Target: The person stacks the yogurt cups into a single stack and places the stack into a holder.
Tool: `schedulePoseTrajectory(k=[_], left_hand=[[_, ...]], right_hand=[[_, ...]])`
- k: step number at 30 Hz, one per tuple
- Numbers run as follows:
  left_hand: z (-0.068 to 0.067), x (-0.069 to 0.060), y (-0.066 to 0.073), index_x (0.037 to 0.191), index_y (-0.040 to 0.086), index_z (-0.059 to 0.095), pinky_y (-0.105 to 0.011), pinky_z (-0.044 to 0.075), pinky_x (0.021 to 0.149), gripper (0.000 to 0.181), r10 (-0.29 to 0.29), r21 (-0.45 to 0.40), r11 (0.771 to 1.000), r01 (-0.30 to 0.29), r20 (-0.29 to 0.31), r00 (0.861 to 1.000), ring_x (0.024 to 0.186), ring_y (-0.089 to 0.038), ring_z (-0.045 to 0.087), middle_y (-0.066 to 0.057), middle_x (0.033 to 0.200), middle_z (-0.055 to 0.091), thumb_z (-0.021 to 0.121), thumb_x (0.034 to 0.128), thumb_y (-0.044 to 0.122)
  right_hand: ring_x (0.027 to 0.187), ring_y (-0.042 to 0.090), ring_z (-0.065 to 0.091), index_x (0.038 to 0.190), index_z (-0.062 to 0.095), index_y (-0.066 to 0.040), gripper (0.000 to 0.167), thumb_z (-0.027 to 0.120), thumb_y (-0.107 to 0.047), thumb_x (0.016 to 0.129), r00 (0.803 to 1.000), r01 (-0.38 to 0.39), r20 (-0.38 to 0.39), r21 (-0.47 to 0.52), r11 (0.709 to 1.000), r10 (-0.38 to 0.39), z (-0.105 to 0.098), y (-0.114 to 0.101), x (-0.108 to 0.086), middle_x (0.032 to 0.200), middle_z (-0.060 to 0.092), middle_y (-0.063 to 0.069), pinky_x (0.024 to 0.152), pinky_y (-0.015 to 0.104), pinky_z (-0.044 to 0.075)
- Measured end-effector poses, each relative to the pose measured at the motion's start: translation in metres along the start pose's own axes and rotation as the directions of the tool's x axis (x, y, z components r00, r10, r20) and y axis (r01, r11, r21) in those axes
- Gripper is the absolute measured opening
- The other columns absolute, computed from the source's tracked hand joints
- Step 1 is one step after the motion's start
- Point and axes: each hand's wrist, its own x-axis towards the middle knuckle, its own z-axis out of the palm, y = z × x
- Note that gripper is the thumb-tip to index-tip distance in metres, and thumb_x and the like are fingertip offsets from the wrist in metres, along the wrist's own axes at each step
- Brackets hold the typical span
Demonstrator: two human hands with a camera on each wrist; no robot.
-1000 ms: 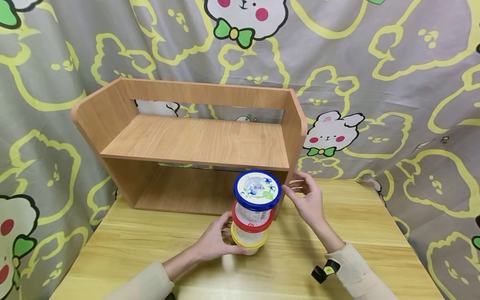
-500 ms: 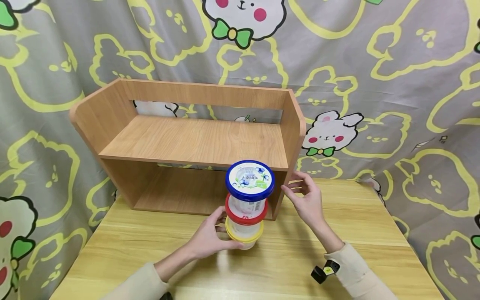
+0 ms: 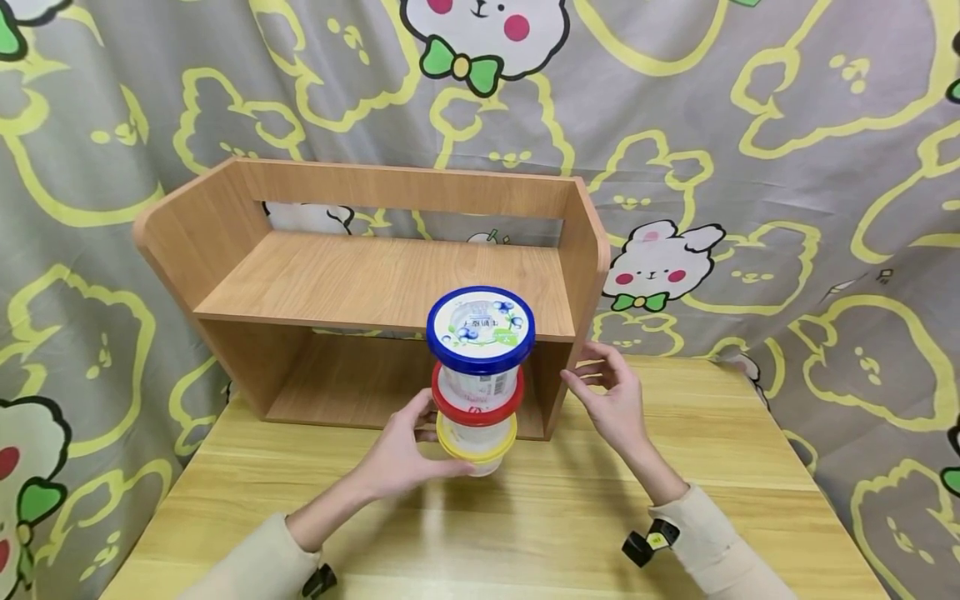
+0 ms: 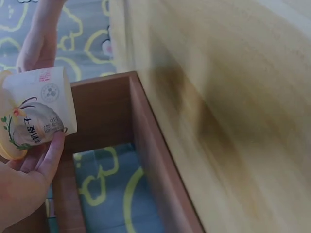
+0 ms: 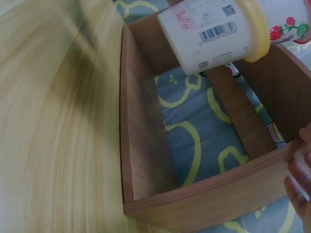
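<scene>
Three lidded plastic tubs stand stacked in the head view: a blue-lidded tub (image 3: 481, 329) on top, a red-lidded tub (image 3: 480, 407) in the middle and a yellow-lidded tub (image 3: 483, 448) at the bottom. My left hand (image 3: 393, 457) grips the bottom tub, thumb in front and fingers round its left side. The right wrist view shows this bottom tub (image 5: 209, 39) held off the table, before the shelf's lower compartment. With thumb and fingers on either side of its edge, my right hand (image 3: 617, 404) holds the right side panel (image 3: 583, 258) of the wooden shelf.
The two-tier shelf (image 3: 375, 279) stands at the back of the wooden table (image 3: 570, 525), its lower compartment facing me. A patterned curtain (image 3: 787, 167) hangs behind and around it. Wrist devices (image 3: 649, 542) show at both sleeves.
My left hand has carried the whole stack up and to the left, from near the right panel toward the middle of the shelf's front. The right hand stays on the panel.
</scene>
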Motion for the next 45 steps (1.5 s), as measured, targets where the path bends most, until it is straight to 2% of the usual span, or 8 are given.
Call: schedulePoseTrajectory(k=[6, 14, 21, 30, 37, 45], left_hand=[[-0.007, 0.002, 0.013, 0.140, 0.025, 0.054, -0.029, 0.063, 0.091, 0.080, 0.054, 0.053, 0.997, -0.053, -0.012, 0.998, 0.113, -0.015, 0.069, 0.001, 0.129, 0.070, 0.099, 0.0736, 0.027], [-0.017, 0.009, 0.033, 0.139, 0.022, 0.054, -0.030, 0.065, 0.088, 0.079, 0.120, 0.100, 0.988, -0.120, 0.005, 0.993, 0.103, -0.015, 0.073, -0.001, 0.127, 0.071, 0.098, 0.0737, 0.026], [-0.027, 0.015, 0.049, 0.140, 0.024, 0.054, -0.029, 0.065, 0.087, 0.077, 0.156, 0.139, 0.978, -0.155, 0.008, 0.988, 0.105, -0.015, 0.072, 0.001, 0.129, 0.070, 0.097, 0.0755, 0.025], [-0.034, 0.023, 0.067, 0.143, 0.023, 0.053, -0.031, 0.065, 0.087, 0.077, 0.161, 0.134, 0.977, -0.165, 0.036, 0.986, 0.105, -0.019, 0.071, 0.001, 0.132, 0.069, 0.095, 0.0784, 0.026], [-0.040, 0.030, 0.081, 0.143, 0.022, 0.054, -0.033, 0.065, 0.085, 0.076, 0.190, 0.128, 0.972, -0.195, 0.052, 0.980, 0.104, -0.020, 0.071, 0.000, 0.130, 0.070, 0.094, 0.0782, 0.025], [-0.043, 0.038, 0.096, 0.142, 0.021, 0.055, -0.034, 0.064, 0.086, 0.073, 0.202, 0.163, 0.964, -0.209, 0.057, 0.978, 0.103, -0.018, 0.071, 0.002, 0.130, 0.070, 0.093, 0.0789, 0.024]], right_hand=[[0.086, -0.003, 0.069, 0.127, 0.065, 0.006, 0.044, 0.081, 0.008, 0.086, 1.000, -0.004, -0.006, 0.014, 1.000, 0.004, -0.001, 0.000, 0.000, 0.108, 0.065, -0.011, 0.077, 0.013, 0.059], [0.086, -0.002, 0.069, 0.126, 0.065, 0.006, 0.043, 0.081, 0.008, 0.086, 1.000, 0.001, -0.013, 0.019, 1.000, -0.001, -0.002, 0.001, 0.001, 0.108, 0.065, -0.009, 0.076, 0.013, 0.059], [0.086, -0.003, 0.069, 0.127, 0.065, 0.005, 0.043, 0.081, 0.006, 0.087, 1.000, 0.003, -0.002, 0.016, 1.000, -0.003, -0.002, 0.002, 0.001, 0.109, 0.066, -0.005, 0.077, 0.013, 0.059], [0.086, -0.003, 0.069, 0.126, 0.065, 0.005, 0.044, 0.081, 0.008, 0.085, 1.000, 0.009, -0.004, 0.024, 1.000, -0.009, -0.001, 0.002, 0.001, 0.108, 0.066, -0.010, 0.076, 0.013, 0.059], [0.085, -0.002, 0.070, 0.125, 0.065, 0.006, 0.045, 0.082, 0.008, 0.084, 1.000, 0.021, 0.000, 0.019, 1.000, -0.022, 0.001, 0.004, 0.001, 0.108, 0.067, -0.003, 0.076, 0.015, 0.060], [0.085, -0.003, 0.070, 0.125, 0.065, 0.006, 0.043, 0.081, 0.008, 0.086, 1.000, 0.020, -0.002, 0.024, 1.000, -0.020, 0.000, 0.003, 0.001, 0.107, 0.067, -0.003, 0.075, 0.015, 0.060]])
